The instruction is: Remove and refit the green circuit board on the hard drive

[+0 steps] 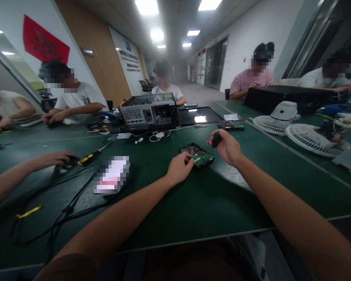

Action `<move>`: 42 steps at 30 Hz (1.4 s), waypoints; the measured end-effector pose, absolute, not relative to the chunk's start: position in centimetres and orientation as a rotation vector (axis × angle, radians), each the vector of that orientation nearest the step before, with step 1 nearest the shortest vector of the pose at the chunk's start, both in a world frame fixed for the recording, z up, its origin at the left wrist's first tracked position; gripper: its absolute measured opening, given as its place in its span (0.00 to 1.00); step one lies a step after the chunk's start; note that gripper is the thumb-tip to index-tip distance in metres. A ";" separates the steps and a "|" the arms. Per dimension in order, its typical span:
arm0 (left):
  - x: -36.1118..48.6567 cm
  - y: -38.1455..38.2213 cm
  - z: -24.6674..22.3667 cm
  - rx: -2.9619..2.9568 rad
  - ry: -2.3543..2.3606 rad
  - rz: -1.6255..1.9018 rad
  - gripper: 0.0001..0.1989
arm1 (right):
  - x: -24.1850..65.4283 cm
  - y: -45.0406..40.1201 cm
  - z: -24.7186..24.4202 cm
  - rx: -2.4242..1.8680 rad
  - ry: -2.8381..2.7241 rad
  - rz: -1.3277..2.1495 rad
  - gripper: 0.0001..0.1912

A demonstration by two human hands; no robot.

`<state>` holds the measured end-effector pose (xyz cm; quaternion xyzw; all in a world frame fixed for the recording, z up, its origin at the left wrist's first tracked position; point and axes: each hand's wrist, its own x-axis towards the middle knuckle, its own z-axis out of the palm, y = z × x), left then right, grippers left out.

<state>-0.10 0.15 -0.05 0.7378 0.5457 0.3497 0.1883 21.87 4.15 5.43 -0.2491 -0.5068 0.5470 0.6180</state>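
Note:
A hard drive with a green circuit board lies on the green table, board side up. My left hand is at its left edge, with fingers closed on the drive's side. My right hand is closed round the dark handle of a screwdriver, just above the drive's right side. The screwdriver's thin shaft points down toward the board; whether its tip touches is too small to tell.
An opened computer case and a dark panel stand beyond the drive. White fan parts lie right. At left are a yellow-black screwdriver, black cables and another person's hand. Several people sit around the table.

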 end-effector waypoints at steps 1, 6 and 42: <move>-0.1 0.2 -0.1 2.076 1.538 0.981 0.10 | 21.9 4.3 5.3 -0.579 -1.150 1.240 0.14; -0.1 0.1 -0.1 2.065 1.538 0.974 0.10 | 22.6 4.7 5.4 -0.624 -1.147 1.204 0.12; 0.0 0.2 -0.1 2.081 1.544 0.987 0.10 | 22.7 4.4 3.7 -0.955 -1.756 -0.043 0.27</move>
